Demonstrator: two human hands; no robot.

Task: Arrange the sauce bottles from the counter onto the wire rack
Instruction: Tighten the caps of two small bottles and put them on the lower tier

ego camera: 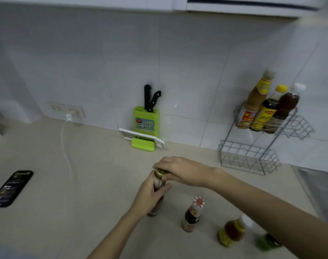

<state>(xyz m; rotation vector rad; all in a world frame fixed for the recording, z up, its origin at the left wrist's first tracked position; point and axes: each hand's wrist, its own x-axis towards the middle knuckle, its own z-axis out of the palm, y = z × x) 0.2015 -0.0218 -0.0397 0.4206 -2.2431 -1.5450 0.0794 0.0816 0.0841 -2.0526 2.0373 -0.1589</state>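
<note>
Holding the gold-capped bottle [158,191] upright at lower centre, your left hand [150,198] wraps its body and your right hand [180,171] caps it; the wire rack [253,146] lies right, nearer your right grip.

I count three bottles [266,106] on the rack [253,156] and four more on the counter [84,184], one of them in my hands. Two knives [150,98] stand in one block [146,121]. One phone [10,187], one cable [65,152].
</note>
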